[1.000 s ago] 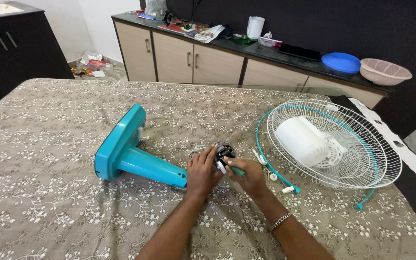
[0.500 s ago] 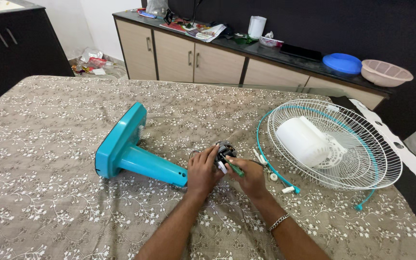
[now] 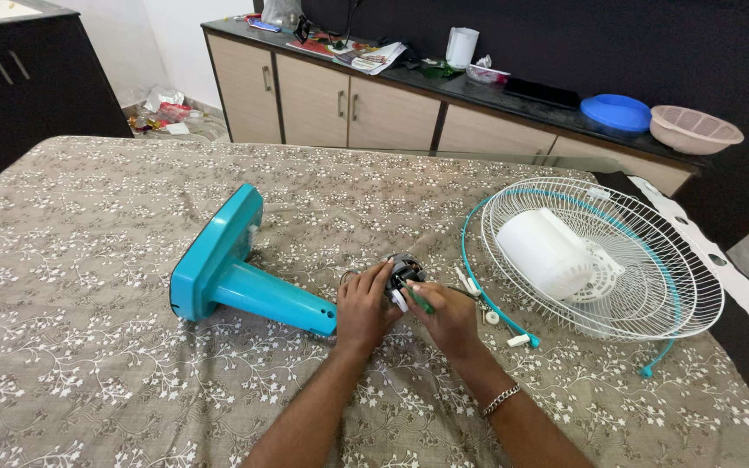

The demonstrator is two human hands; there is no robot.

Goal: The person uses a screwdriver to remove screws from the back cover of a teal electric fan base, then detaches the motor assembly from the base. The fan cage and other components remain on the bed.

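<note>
1. Brown floral cloth covers the table (image 3: 88, 347), and a dark counter with beige cabinets (image 3: 348, 108) is seen behind it.
2. A small dark fan motor (image 3: 403, 270) is gripped at the table's middle by the left hand (image 3: 363, 310), whose fingers are curled around it.
3. A green-handled screwdriver (image 3: 420, 301) is pinched by the right hand (image 3: 451, 319), fingers closed on it, its tip set against the motor.
4. A teal fan stand (image 3: 236, 273) is laid on its side just left of the hands.
5. A white wire fan guard (image 3: 604, 260) holding a white housing (image 3: 543, 253) is placed to the right.
</note>
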